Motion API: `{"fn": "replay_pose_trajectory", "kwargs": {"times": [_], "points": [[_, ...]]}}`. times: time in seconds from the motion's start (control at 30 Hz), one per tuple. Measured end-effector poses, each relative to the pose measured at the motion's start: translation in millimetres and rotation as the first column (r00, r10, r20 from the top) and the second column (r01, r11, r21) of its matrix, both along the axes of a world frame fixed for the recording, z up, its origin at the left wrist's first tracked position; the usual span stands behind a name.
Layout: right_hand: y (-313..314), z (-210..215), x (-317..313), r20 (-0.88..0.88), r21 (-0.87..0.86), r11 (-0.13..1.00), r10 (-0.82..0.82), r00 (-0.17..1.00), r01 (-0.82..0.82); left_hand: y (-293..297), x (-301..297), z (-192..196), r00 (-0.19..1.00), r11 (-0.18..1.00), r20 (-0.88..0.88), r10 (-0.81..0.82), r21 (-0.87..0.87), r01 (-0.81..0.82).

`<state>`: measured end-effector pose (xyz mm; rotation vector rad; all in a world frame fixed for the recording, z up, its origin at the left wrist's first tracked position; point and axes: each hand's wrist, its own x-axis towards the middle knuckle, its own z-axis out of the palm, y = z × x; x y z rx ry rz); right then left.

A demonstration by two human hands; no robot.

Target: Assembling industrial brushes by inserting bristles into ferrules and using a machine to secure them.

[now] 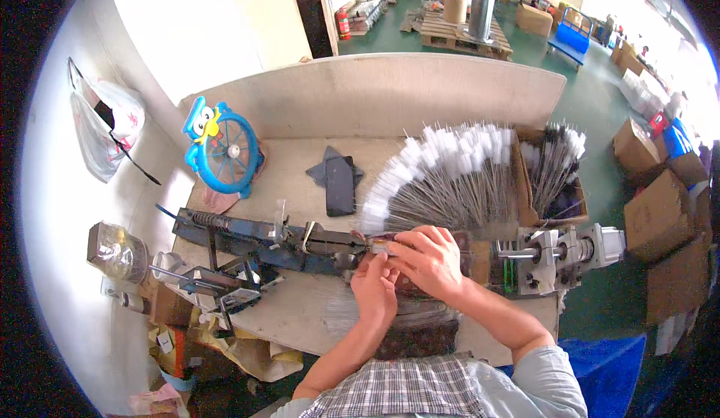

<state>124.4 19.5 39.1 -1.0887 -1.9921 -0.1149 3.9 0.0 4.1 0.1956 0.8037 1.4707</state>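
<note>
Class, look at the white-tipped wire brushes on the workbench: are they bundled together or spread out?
Spread out. The white-tipped brushes lie fanned flat on the workbench, tips arcing outward, wire ends converging toward the hands.

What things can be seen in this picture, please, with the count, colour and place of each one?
workbench: one, pale wood, centre
jig: one, dark blue metal, lying across the bench, left of the hands
motor unit: one, grey metal, right end of the bench
wire brushes: many, white tips on thin dark stems, fanned out behind the hands
cardboard box: one, brown, right rear, holding more brushes
small fan: one, blue, left rear
phone: one, black, rear centre
plastic bag: one, clear, on the left wall
left hand: one, at the jig's end
right hand: one, beside the left
</note>
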Motion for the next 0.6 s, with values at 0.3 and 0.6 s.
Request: {"fn": "replay_pose_trajectory", "kwargs": {"times": [0.3, 0.6], "points": [[2, -4, 4, -0.035, -0.051, 0.997, 0.050, 0.998, -0.052, 3, -1, -1, 0.997, 1.000, -0.078, -0.010, -0.007, 0.010], [2, -1, -4, -0.039, -0.112, 0.993, 0.039, 0.998, -0.044, 2, -3, 0, 0.998, 0.999, 0.067, 0.011, -0.036, -0.009]]}}
